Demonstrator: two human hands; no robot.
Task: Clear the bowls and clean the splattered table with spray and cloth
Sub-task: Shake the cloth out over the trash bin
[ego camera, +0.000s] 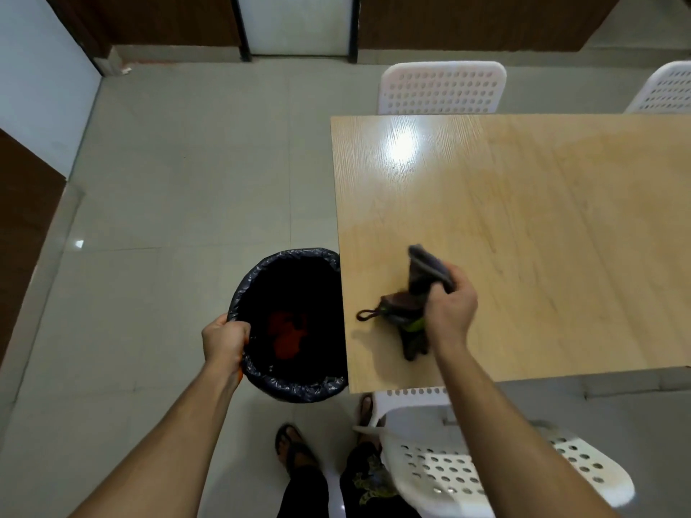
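View from above, looking down at a person's two bare forearms. The right hand, at about four o'clock from centre, is clamped on a bunched dark cloth pressed against the pale wooden surface near its left edge; a small hanging loop trails out toward nine o'clock. The left hand, at seven o'clock, is closed on the rim of a bin lined with a black bag, held just beside and below that edge, with something red inside. No bowls or spray bottle are in view (the surface looks bare and glossy). White perforated chairs stand at twelve and five o'clock. The step seems to be sweeping residue off: best done by dragging the cloth flat toward nine o'clock, with the bin tucked tight under the edge.
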